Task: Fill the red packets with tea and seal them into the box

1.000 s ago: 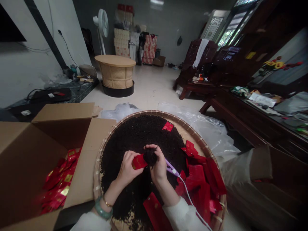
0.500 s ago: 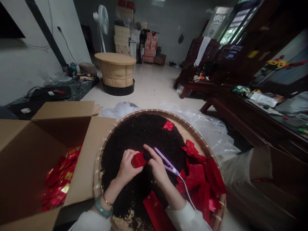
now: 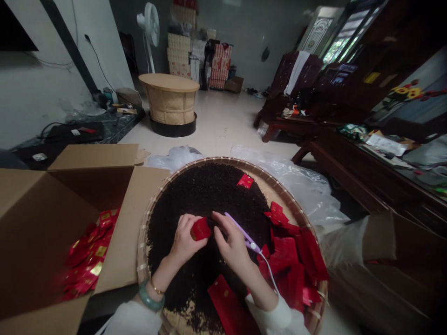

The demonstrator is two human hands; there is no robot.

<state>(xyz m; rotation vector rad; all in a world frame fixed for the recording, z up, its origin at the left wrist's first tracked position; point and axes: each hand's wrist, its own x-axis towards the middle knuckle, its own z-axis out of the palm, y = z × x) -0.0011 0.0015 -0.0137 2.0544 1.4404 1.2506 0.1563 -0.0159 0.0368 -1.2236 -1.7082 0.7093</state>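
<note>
Between the thumb and fingers of my left hand (image 3: 186, 238) is a small red packet (image 3: 200, 229), held above the dark loose tea leaves (image 3: 188, 195). My right hand (image 3: 228, 239) is just to the right of the packet's mouth, fingers stretched out and thumb apart, with nothing plainly visible in it. A purple hand-held sealer (image 3: 250, 244) with a white cord lies beside that hand, partly covered by it. The tea is spread in a round bamboo tray (image 3: 142, 260). One red packet (image 3: 245, 181) lies alone on the tea.
Flat red pouches (image 3: 284, 253) are heaped along the tray's right side, and a larger red pouch (image 3: 228, 302) lies at the front. To the left is an open cardboard box (image 3: 146, 195) with several filled red packets (image 3: 94, 256). Clear plastic sheeting (image 3: 296, 186) covers floor behind the tray.
The dark clump of tea at my right fingers is gone from between the hands. My right hand has shifted slightly right of the packet, and its fingers have straightened.
</note>
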